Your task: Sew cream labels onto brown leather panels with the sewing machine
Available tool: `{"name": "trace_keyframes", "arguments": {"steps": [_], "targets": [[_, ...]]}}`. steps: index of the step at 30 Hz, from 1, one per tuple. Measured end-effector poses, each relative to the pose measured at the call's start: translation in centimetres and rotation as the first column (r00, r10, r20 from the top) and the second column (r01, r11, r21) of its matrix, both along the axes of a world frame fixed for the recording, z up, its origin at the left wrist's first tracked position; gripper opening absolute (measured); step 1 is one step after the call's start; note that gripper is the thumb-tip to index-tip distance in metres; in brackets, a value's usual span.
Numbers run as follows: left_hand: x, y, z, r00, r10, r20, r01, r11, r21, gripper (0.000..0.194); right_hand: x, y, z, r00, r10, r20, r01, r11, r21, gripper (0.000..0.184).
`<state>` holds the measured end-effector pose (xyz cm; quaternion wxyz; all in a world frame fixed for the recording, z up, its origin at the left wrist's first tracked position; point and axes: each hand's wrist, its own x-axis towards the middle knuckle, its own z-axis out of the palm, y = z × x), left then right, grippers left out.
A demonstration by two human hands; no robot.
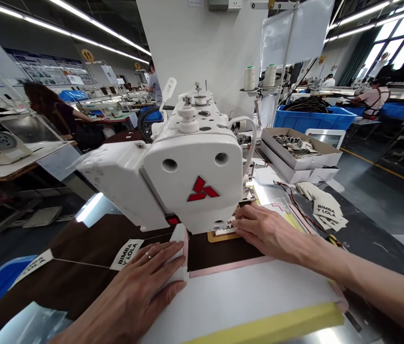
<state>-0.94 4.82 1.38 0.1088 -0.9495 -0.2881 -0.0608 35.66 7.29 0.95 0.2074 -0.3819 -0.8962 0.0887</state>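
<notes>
My left hand [141, 277] lies palm down with its fingers stretched out and slightly spread, clasping nothing, resting across the narrow left arm of a white template [245, 286]. That arm points away from me, toward the head of the white sewing machine [193, 177]. The template's broad front part has its long axis running left to right, its yellow strip [277, 326] slanting up toward my right.

My right hand [271, 234] reaches in from the right with bent fingers, the tips at the right end of a BIMBA Y LOLA label [228, 225]; I cannot tell whether they pinch it or only press it. This label sits just beneath the machine head, partly covered, within a yellow-edged frame [212, 237] over brown fabric [83, 243]. Its lettering reads left to right, tops toward the machine; the frame's long axis also runs sideways.

On the fabric to my left, a second label [126, 254] tilts, its lines climbing rightward, and a thread [80, 263] stretches from it to a third label [33, 268]. Loose labels [327, 208] lie fanned out at my right.
</notes>
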Motion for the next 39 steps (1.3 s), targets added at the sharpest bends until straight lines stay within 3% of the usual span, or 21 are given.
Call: {"name": "trace_keyframes", "arguments": {"steps": [6, 12, 20, 34, 39], "targets": [[-0.2, -1.0, -0.1, 1.000, 0.019, 0.004, -0.019, 1.000, 0.001, 0.047, 1.4, -2.1, -0.4, 0.998, -0.061, 0.031, 0.062, 0.998, -0.010, 0.025], [0.8, -0.5, 0.1, 0.999, -0.007, 0.045, 0.010, 0.997, -0.076, 0.055, -0.7, -3.5, -0.1, 0.998, -0.001, 0.062, 0.003, 0.999, -0.043, 0.027], [4.7, 2.3, -0.7, 0.996, -0.084, 0.042, 0.091, 0.968, -0.235, 0.055, -3.1, -2.7, 0.2, 0.984, 0.026, 0.179, -0.022, 0.999, -0.023, 0.026], [4.8, 2.7, -1.5, 0.990, -0.035, 0.134, 0.070, 0.960, -0.271, 0.064, -3.5, -2.5, -0.4, 0.968, 0.064, 0.241, -0.077, 0.996, 0.044, 0.028], [5.2, 3.0, -1.2, 0.992, -0.060, 0.110, 0.091, 0.947, -0.307, 0.069, -3.6, -2.5, -0.3, 0.967, 0.066, 0.247, -0.080, 0.996, 0.047, 0.028]]}}
